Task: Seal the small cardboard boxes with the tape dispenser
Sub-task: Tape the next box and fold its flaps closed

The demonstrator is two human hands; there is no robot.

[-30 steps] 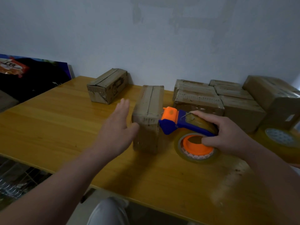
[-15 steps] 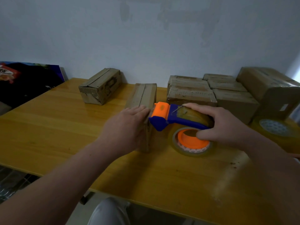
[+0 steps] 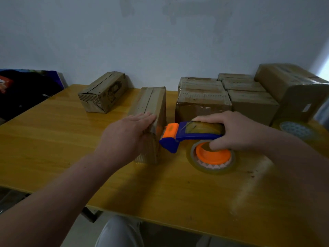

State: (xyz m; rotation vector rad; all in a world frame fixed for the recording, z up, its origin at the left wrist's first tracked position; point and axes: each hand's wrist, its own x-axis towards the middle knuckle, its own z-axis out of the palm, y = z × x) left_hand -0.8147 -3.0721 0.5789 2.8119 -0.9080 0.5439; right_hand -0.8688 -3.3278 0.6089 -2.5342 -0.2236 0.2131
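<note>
- The desk (image 3: 53,139) is yellow wood and shiny, with small dark specks and a pale smear on its near right part.
- Behind it is a plain pale wall (image 3: 160,41) with some darker patches high up.
- A dark picture (image 3: 26,90) leans at the far left. It has a bit of red and white on it, too blurry to read.
- The middle box (image 3: 151,100) stands on the desk, long and thin, with its slit on top running from near to far.
- The left hand (image 3: 124,138) lies flat on the near end of that box with its fingers straight.
- The right hand (image 3: 238,131) is wrapped around the blue and orange tape dispenser (image 3: 187,134). The dispenser's orange front is right up against the near right side of the middle box.
- The tape roll (image 3: 211,157) on the dispenser rests on the desk.
- Another small box (image 3: 103,91) sits at the far left. It has dark print on its side that is too blurry to read.
- A bunch of boxes (image 3: 203,98) sits close together at the far right.
- A bigger box (image 3: 292,86) is farthest right, with a small white label (image 3: 307,107) whose writing is too tiny to read.
- A spare roll of tape (image 3: 295,131) lies flat in front of it.
- No brand name can be read anywhere.
</note>
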